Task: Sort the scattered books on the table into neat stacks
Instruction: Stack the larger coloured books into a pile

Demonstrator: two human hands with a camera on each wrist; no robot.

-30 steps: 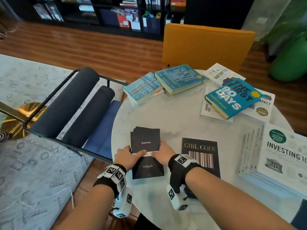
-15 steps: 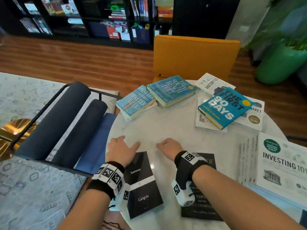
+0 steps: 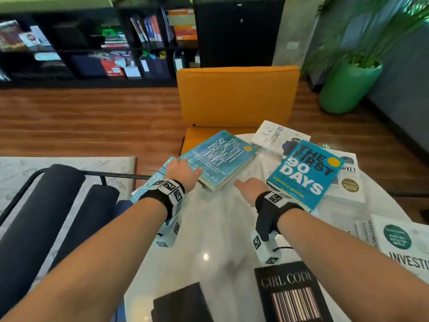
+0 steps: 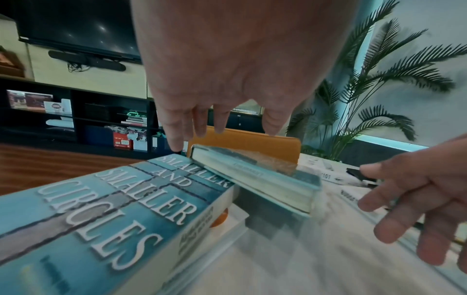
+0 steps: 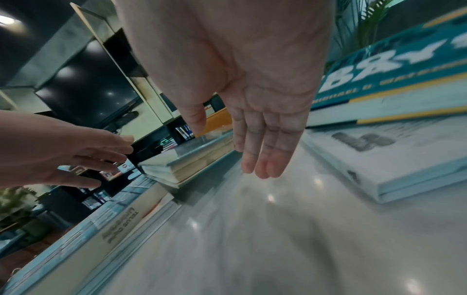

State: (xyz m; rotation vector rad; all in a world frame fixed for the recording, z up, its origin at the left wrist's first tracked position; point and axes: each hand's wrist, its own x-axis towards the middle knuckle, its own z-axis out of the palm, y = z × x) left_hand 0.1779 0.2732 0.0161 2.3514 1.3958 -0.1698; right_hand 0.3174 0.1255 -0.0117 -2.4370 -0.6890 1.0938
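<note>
Left hand (image 3: 183, 173), fingers straight and holding nothing, over the near corner of The South Beach Diet (image 3: 220, 156), which overlaps Smaller and Smaller Circles (image 4: 106, 215) at the round marble table's (image 3: 216, 231) far-left edge, right hand (image 3: 251, 189) flat-fingered, empty, above bare tabletop beside The First 90 Days (image 3: 306, 173).

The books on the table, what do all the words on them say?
"THE SOUTH BEACH DIET": light blue book
"SMALLER AND SMALLER CIRCLES": blue book
"THE FIRST 90 DAYS": bright blue book
"ANATOMY 101": white book
"GIRL CODE": black book
"INVESTI...", cut off: white book at the right edge
"...ARKET", partly covered: white book
Author names and small print: too blurred to read.
</note>
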